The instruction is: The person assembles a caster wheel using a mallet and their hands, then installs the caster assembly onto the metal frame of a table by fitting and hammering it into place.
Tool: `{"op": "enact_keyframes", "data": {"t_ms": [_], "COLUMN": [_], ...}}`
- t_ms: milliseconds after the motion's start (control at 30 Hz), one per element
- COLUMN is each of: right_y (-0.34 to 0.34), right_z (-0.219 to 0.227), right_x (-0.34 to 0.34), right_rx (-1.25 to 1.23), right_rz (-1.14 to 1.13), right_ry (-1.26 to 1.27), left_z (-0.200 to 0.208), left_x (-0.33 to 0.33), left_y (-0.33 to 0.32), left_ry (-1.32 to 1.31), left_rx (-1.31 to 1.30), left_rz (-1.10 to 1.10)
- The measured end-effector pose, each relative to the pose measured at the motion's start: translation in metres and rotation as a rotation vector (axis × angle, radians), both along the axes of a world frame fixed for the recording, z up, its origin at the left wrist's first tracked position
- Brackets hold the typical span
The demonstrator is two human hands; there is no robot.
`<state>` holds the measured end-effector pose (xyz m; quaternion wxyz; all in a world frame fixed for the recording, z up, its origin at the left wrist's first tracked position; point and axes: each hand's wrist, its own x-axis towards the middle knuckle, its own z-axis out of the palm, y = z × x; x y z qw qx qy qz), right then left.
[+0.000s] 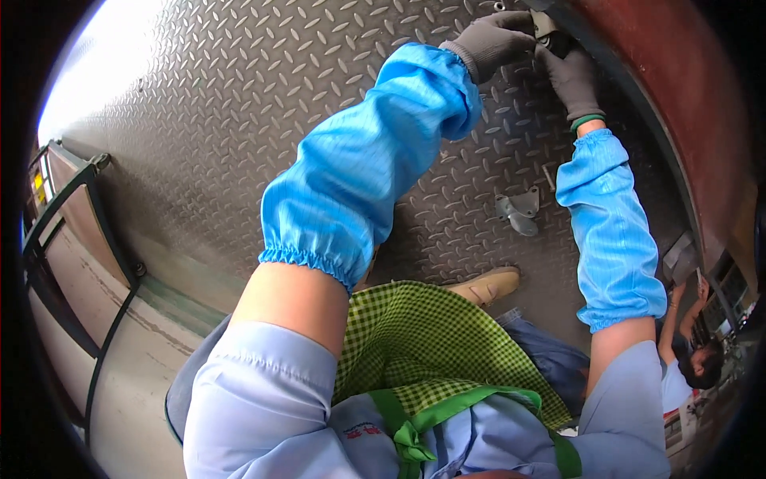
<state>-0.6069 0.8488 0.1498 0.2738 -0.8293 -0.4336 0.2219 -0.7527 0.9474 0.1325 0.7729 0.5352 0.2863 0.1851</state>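
Left hand (501,41): grey glove, fingers bent, tips reaching a small pale metal piece (543,24) near the upper edge of view. Right hand (571,81): matching glove, fingers pointing up toward the same piece from below. Cannot tell whether either hand pinches it or only touches; gloves and shadow hide the contact, and the piece's full shape is hard to make out. Piece lies between the hands, just beside a dark red panel (678,80), which is cut off at right. Both forearms in blue sleeve covers (359,152). Nearer the body, a metal bracket with a rounded part (520,211) rests on the tread-plate floor (279,104); a thin pin-like item (549,177) lies just beside it. A tan shoe (491,284) shows partly beneath the green checked apron (399,335). Lower right: another person (677,383), small and partly cut off.
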Motion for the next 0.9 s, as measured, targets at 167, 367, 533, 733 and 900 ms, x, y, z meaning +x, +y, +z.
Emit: {"op": "enact_keyframes", "data": {"t_ms": [167,367,533,733,900], "right_y": [0.004,0.01,0.005,-0.004,-0.004], "right_z": [-0.029,-0.014,0.021,0.028,-0.058], "right_x": [-0.02,-0.027,-0.004,0.001,0.042], "right_rx": [0.045,-0.091,-0.086,-0.149,-0.361], "right_rz": [-0.171,-0.178,0.085,-0.041,0.279], "right_ry": [-0.225,-0.3,-0.096,-0.098,-0.443], "left_z": [-0.002,0.016,-0.002,-0.006,-0.003], "left_x": [0.003,0.013,0.017,0.015,0.02], "left_y": [0.006,-0.011,0.003,-0.002,0.004], "left_ry": [-0.174,0.066,0.015,0.009,-0.207], "left_rx": [-0.44,0.413,0.16,0.057,-0.31], "left_rz": [0.041,0.233,0.15,0.105,-0.144]}}
